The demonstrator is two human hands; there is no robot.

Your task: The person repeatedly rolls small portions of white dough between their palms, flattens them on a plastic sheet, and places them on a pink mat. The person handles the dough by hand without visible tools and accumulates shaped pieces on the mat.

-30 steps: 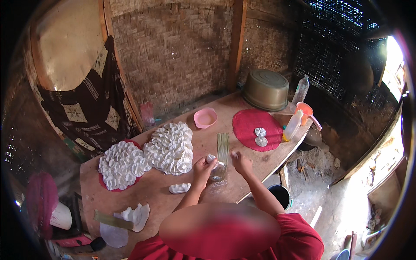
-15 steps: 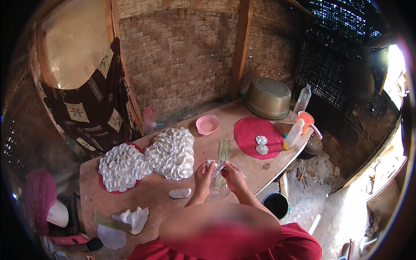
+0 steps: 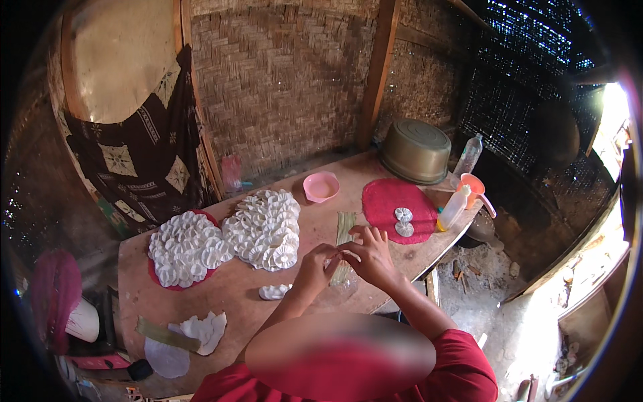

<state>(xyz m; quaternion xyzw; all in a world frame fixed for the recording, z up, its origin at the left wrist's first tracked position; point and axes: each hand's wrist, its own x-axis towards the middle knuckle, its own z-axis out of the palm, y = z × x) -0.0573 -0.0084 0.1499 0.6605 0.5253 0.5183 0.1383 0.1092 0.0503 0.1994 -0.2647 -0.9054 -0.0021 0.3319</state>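
Observation:
My left hand and my right hand meet over a green leaf-like strip lying on the wooden table. Both hands pinch at their meeting point; what is between the fingertips is hidden. The right hand's other fingers are raised and bent. Just left of my wrists lies a small crumpled white piece. Farther left are two large piles of white pleated discs, one on a red round cloth. Another red cloth at the right holds two white pleated discs.
A pink bowl, upturned metal basin, clear bottle, squeeze bottle and orange jug stand along the back and right. White sheets with a green strip lie front left. An ashy hearth is beyond the right edge.
Both hands came together over the green strip holding white material, then shifted slightly. The white material no longer shows between my fingers, and my right hand's fingers have lifted over the left's.

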